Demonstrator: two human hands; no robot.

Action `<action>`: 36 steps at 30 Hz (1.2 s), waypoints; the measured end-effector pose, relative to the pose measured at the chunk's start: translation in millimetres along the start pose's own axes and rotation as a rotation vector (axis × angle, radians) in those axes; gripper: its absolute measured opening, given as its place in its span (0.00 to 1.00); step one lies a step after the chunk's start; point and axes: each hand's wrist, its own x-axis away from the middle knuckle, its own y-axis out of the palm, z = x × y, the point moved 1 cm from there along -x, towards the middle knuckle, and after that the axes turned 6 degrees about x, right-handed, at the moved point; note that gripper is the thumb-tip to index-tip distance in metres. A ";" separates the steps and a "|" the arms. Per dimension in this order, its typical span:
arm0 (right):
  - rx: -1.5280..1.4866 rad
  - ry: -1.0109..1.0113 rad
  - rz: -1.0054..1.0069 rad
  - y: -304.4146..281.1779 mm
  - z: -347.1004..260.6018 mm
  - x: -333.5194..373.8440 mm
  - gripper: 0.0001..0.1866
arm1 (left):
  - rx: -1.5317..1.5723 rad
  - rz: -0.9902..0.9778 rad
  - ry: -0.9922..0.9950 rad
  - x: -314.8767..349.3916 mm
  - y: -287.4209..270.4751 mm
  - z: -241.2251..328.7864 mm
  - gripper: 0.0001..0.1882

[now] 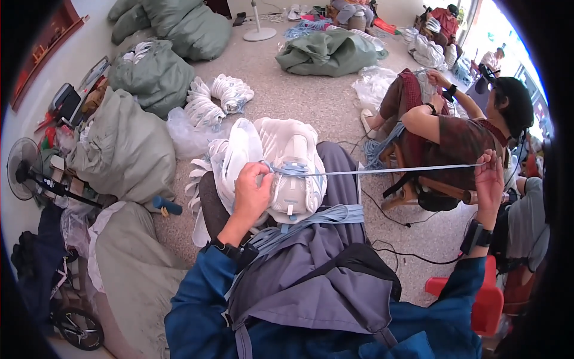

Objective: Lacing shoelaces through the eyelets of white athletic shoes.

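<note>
The white shoe [292, 194] lies on the lap [342, 190], its long axis running away from the body with the tongue end nearest, and its pale blue lace [394, 170] stretches taut to the right. Past the knees spreads the speckled floor [266, 75], with bags [128, 149] edging it at left and a co-worker [469, 140] and a red stool [489, 299] at right. The left hand [252, 192] pinches lace, the shoe just beside its fingertips, and the right hand [489, 179] grips the lace's far end, well apart from the shoe.
</note>
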 end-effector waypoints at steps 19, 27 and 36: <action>0.545 0.739 -0.223 152.4 247.8 31.9 0.10 | -0.208 -0.192 0.094 -9.1 -4.2 7.2 0.05; 0.949 0.367 -0.400 189.4 313.5 21.4 0.07 | 0.089 -0.335 -0.289 20.4 8.4 49.1 0.09; 1.251 0.098 -0.450 207.5 314.4 14.5 0.05 | 0.078 -0.437 -0.261 34.2 44.6 44.0 0.29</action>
